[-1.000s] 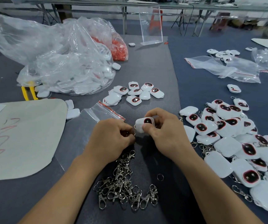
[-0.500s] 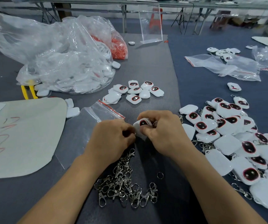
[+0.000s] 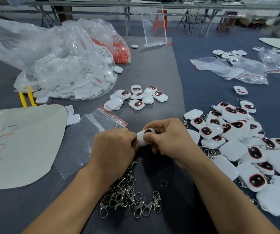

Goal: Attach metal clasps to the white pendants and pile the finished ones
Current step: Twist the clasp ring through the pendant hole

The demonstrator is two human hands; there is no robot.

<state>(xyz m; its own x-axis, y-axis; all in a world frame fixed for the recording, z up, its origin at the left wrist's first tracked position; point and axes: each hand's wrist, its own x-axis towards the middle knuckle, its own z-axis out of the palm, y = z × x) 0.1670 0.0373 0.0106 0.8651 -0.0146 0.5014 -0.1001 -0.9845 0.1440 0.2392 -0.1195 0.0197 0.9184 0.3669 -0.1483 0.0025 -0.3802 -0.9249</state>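
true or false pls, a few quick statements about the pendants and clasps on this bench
1. The right hand holds a white pendant. True.
2. The heap of metal clasps lies beyond the right hand, by the clear stand. False: it lies on the near side, closer to the person.
3. The big pendant pile is to the right of the right hand. True.
4. The loose ring lies inside the zip bag. False: it lies on the grey mat, right of the clasps.

A single wide-angle camera on the head looks forward and down, close above the left hand (image 3: 114,146) and right hand (image 3: 168,141). The forearms (image 3: 65,200) enter from the lower edge, and beyond the fingers (image 3: 157,124) the grey mat (image 3: 152,68) recedes.
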